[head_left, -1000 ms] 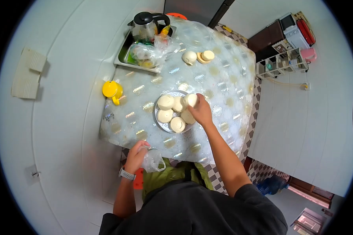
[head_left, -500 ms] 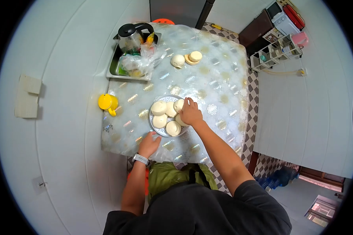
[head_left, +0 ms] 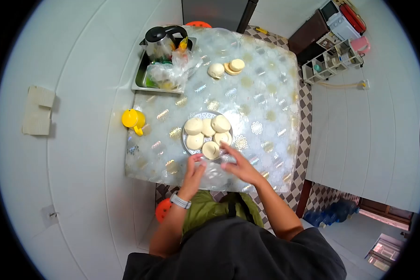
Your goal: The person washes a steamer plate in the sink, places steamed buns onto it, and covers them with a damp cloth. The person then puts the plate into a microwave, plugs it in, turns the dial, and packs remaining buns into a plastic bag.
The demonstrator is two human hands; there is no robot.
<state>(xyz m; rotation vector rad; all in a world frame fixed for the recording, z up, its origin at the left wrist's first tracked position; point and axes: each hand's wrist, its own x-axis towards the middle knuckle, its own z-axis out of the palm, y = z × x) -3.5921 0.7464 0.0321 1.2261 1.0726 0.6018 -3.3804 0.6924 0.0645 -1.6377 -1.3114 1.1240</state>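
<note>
A patterned plate (head_left: 185, 140) bears several pale cream, rounded pieces (head_left: 193, 126), whose kind I cannot make out. One piece at the front (head_left: 210, 150) shows a round, cup-like face. My left hand (head_left: 191, 177) is just in front of the plate, thumb and fingers apart, close to its rim. On the right, my right hand (head_left: 241, 169) has its fingers spread, the fingertips near the plate's front right edge. Crumpled clear plastic (head_left: 214, 173) lies between the two hands. Neither hand visibly holds anything.
Farther back on the table (head_left: 266, 154) sit a round pale piece (head_left: 215, 70) and a stacked pair (head_left: 234, 66). A yellow mug (head_left: 133, 119) stands at the left edge. Behind it, a metal tray (head_left: 140, 79) holds a kettle (head_left: 158, 46) and plastic bags (head_left: 165, 74).
My right hand has left the piece at the plate's back right and come toward me, its fingers spreading. My left hand has moved slightly forward and right along the plate's front.
</note>
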